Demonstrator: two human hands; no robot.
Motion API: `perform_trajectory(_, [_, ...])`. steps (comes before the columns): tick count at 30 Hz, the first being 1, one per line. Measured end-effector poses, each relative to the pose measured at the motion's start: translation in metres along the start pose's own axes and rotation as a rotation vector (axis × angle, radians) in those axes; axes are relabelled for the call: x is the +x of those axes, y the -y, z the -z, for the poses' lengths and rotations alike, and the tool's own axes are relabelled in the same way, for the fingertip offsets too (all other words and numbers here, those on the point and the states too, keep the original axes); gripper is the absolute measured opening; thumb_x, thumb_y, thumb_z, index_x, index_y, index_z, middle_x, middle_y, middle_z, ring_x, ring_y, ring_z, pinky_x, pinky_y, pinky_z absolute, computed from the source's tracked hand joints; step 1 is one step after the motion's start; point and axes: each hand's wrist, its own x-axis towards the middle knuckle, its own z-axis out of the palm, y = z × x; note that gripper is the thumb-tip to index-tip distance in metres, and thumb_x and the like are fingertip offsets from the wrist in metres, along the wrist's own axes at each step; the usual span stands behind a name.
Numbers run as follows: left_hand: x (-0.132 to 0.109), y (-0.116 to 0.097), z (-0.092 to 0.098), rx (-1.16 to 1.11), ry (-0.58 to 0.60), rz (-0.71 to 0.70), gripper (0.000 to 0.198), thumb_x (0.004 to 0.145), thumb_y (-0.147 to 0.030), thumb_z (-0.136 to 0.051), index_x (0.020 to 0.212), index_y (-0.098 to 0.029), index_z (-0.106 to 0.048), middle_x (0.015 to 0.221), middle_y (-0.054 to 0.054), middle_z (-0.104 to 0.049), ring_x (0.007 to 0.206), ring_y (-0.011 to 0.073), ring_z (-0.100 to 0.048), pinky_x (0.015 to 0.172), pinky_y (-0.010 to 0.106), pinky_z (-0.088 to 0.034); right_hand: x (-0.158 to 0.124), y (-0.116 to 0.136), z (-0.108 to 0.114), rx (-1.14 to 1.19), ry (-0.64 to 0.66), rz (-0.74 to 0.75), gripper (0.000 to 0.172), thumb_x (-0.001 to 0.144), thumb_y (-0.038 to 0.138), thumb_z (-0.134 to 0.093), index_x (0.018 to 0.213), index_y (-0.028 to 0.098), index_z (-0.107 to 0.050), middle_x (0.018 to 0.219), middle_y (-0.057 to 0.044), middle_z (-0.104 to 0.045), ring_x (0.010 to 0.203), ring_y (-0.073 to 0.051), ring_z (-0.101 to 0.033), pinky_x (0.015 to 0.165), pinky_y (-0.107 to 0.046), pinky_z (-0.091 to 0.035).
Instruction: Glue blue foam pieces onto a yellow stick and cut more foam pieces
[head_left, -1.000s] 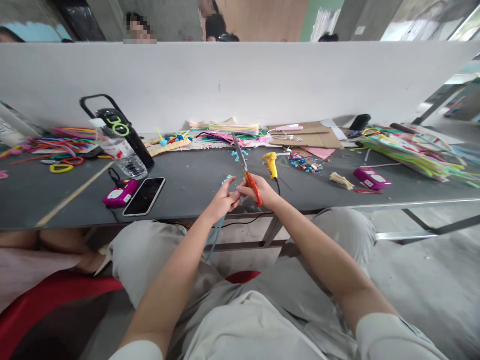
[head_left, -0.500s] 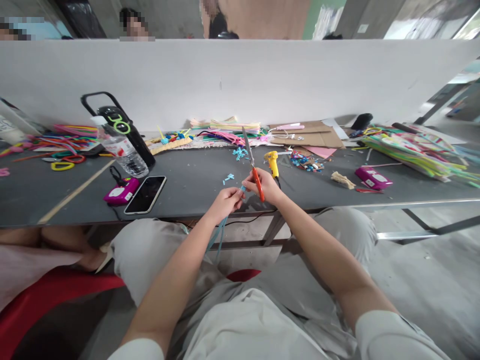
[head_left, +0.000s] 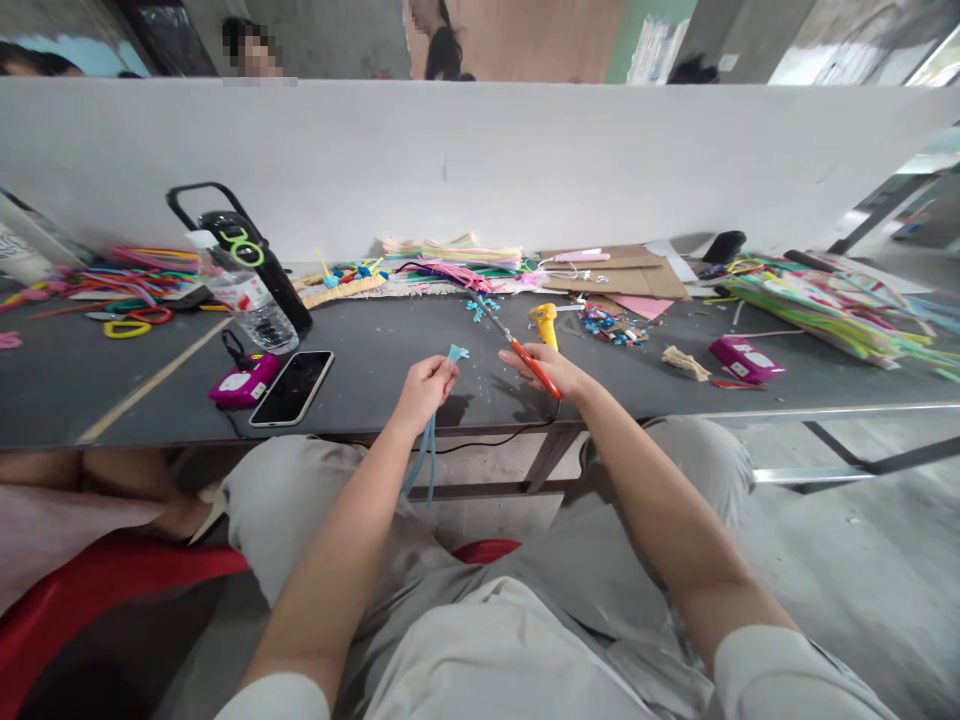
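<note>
Colored stems [head_left: 139,280] crowd the far left of a gray table [head_left: 375,370], followed by a clear water bottle [head_left: 259,305] leaning in front of a black flask [head_left: 277,285], with a purple device [head_left: 244,380] and a dark-screened phone [head_left: 292,388] nearer the edge. At center, a person's left hand [head_left: 426,388], fingers closed in a pinch, grips light blue strips [head_left: 430,430], their ends poking up past the fingertips and their lengths hanging below the tabletop. The two hands, together at the strips half a second ago, have now parted, leaving the strips to the left hand alone; that suggests a break between cuts. Small blue bits [head_left: 491,304] lie near the far tip of orange-handled scissors [head_left: 534,367], held well apart from the strips in the right hand [head_left: 561,375], its grip loosely curled and thumb extended. The scissors now point leftward, lower than before. Just beyond sits a yellow glue gun [head_left: 545,325], then scattered multicolored pieces [head_left: 615,326], a second purple device [head_left: 746,360] and a long bundle of pale stems [head_left: 825,310].
</note>
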Motion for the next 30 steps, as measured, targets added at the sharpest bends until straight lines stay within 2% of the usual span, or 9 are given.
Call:
perform_trajectory(5, [0.009, -0.005, 0.012, -0.029, -0.160, -0.011, 0.033, 0.085, -0.043, -0.069, 0.069, -0.015, -0.061, 0.051, -0.004, -0.043, 0.040, 0.0050, -0.031, 0.040, 0.020, -0.018, -0.012, 0.004, 0.014, -0.017, 0.275, -0.154, 0.056, 0.067, 0.071, -0.074, 0.074, 0.020, -0.052, 0.058, 0.006, -0.039, 0.049, -0.008, -0.032, 0.045, -0.024, -0.023])
perform_trajectory(8, [0.011, -0.004, 0.014, -0.062, -0.176, 0.016, 0.032, 0.084, -0.041, -0.070, 0.069, -0.015, -0.060, 0.052, -0.004, -0.042, 0.041, 0.0045, -0.030, 0.040, 0.019, -0.017, -0.016, 0.006, 0.014, -0.064, 0.375, -0.175, 0.056, 0.065, 0.071, -0.076, 0.071, 0.020, -0.052, 0.057, 0.005, -0.043, 0.047, -0.008, -0.033, 0.045, -0.025, -0.023])
perform_trajectory(14, [0.010, -0.005, 0.011, -0.067, -0.142, 0.034, 0.033, 0.083, -0.042, -0.071, 0.069, -0.015, -0.059, 0.052, -0.004, -0.041, 0.041, 0.0048, -0.030, 0.040, 0.019, -0.017, -0.015, 0.005, 0.004, -0.046, 0.405, -0.145, 0.057, 0.069, 0.070, -0.074, 0.066, 0.021, -0.044, 0.056, 0.006, -0.038, 0.048, -0.008, -0.031, 0.045, -0.024, -0.022])
perform_trajectory(21, [0.010, -0.001, 0.010, -0.053, -0.068, 0.022, 0.028, 0.083, -0.039, -0.069, 0.072, -0.015, -0.059, 0.050, -0.005, -0.040, 0.039, 0.0049, -0.029, 0.040, 0.019, -0.017, -0.016, 0.008, -0.001, -0.082, 0.387, -0.136, 0.058, 0.067, 0.071, -0.074, 0.068, 0.020, -0.048, 0.058, 0.005, -0.042, 0.049, -0.008, -0.034, 0.045, -0.023, -0.025])
perform_trajectory(30, [0.008, -0.003, 0.009, -0.059, 0.008, 0.038, 0.021, 0.084, -0.031, -0.065, 0.073, -0.014, -0.059, 0.049, -0.006, -0.038, 0.038, 0.0049, -0.029, 0.040, 0.020, -0.016, -0.016, 0.010, -0.003, -0.095, 0.408, -0.126, 0.059, 0.069, 0.073, -0.072, 0.070, 0.020, -0.045, 0.058, 0.006, -0.039, 0.050, -0.008, -0.033, 0.046, -0.023, -0.025])
